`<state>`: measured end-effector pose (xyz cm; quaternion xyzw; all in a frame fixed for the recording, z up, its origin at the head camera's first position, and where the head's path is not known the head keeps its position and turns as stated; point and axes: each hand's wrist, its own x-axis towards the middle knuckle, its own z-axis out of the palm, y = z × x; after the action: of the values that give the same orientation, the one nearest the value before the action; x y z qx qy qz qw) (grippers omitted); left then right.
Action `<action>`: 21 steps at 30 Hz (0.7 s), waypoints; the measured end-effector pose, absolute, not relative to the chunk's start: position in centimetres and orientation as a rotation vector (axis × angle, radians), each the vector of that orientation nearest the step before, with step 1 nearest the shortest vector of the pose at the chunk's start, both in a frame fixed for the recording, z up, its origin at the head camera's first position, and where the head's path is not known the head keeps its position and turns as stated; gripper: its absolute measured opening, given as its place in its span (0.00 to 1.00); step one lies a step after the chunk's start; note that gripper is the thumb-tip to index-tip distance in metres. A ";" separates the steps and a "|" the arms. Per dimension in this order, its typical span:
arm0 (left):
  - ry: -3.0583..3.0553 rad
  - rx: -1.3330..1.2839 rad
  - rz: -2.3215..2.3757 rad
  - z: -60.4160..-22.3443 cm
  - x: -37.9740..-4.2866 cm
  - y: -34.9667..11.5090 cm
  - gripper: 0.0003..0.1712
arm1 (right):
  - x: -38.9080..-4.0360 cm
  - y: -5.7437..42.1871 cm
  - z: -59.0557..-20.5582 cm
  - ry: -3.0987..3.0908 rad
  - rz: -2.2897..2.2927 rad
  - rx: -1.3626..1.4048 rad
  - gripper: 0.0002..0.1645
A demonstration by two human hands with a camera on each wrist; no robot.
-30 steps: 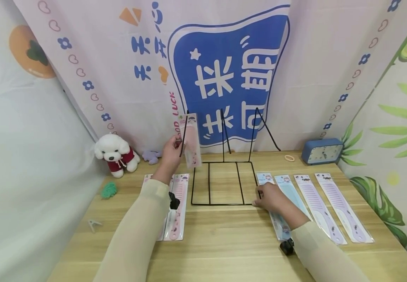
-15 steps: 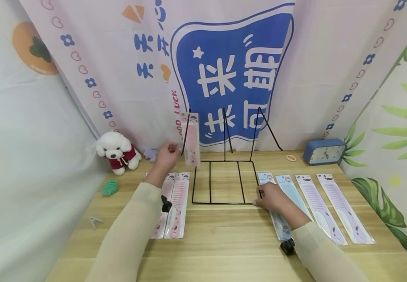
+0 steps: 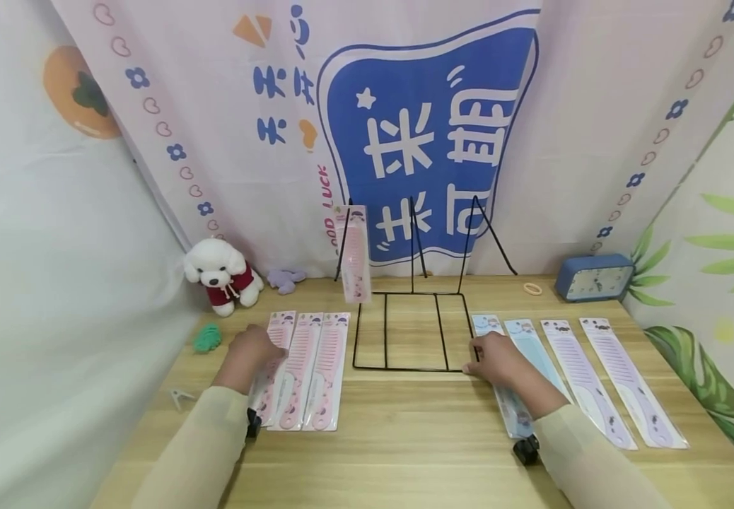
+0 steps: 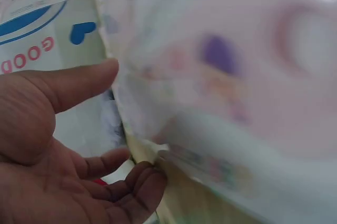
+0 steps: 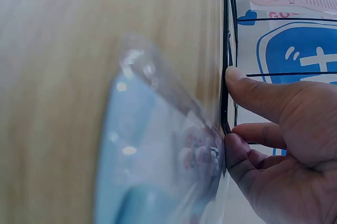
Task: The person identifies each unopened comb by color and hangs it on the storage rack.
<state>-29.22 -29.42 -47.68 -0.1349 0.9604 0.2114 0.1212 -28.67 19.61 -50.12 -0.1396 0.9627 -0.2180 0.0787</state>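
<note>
A black wire rack (image 3: 402,369) stands at the middle back of the table. My right hand (image 3: 497,360) pinches its front right corner, with thumb (image 5: 247,84) and fingertips at the wire in the right wrist view. One packaged pink comb (image 3: 356,261) hangs at the rack's left arm. Three more packaged pink combs (image 3: 327,375) lie left of the rack. Over the leftmost pink comb (image 3: 267,406) is my left hand (image 3: 251,355), partly covering it. In the left wrist view, thumb (image 4: 89,84) and loosely bent fingers stand apart at the package's edge.
Right of the rack lie packaged blue combs (image 3: 528,346) and two packaged purple combs (image 3: 596,389). Behind them are a blue clock (image 3: 596,276) and a small ring (image 3: 532,288). A plush dog (image 3: 217,272), purple toy (image 3: 286,280), green item (image 3: 208,338) and grey clip (image 3: 181,399) sit left.
My left hand has let go of the pink comb at the rack and moved down left to the pink combs on the table. The right hand stays at the rack's corner.
</note>
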 end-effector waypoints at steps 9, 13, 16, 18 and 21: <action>2.893 -0.402 0.538 -47.6 -28.3 -29.3 0.37 | -28.8 19.4 -50.2 2.880 -0.674 -0.418 0.17; 2.867 -0.420 0.565 -47.4 -28.4 -29.7 0.37 | -28.6 19.4 -50.1 2.878 -0.662 -0.397 0.15; 2.823 -0.430 0.580 -47.7 -28.8 -30.1 0.41 | -28.5 19.4 -50.0 2.880 -0.646 -0.392 0.14; 2.803 -0.435 0.579 -47.9 -29.0 -30.3 0.43 | -28.4 19.4 -50.1 2.882 -0.635 -0.397 0.14; 2.782 -0.460 0.597 -48.1 -29.2 -30.4 0.42 | -28.4 19.4 -50.0 2.891 -0.631 -0.405 0.15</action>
<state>-29.19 -30.42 -48.07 -0.1583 0.9572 0.2052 0.1292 -28.44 19.41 -50.03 -0.1353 0.9651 -0.2105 0.0772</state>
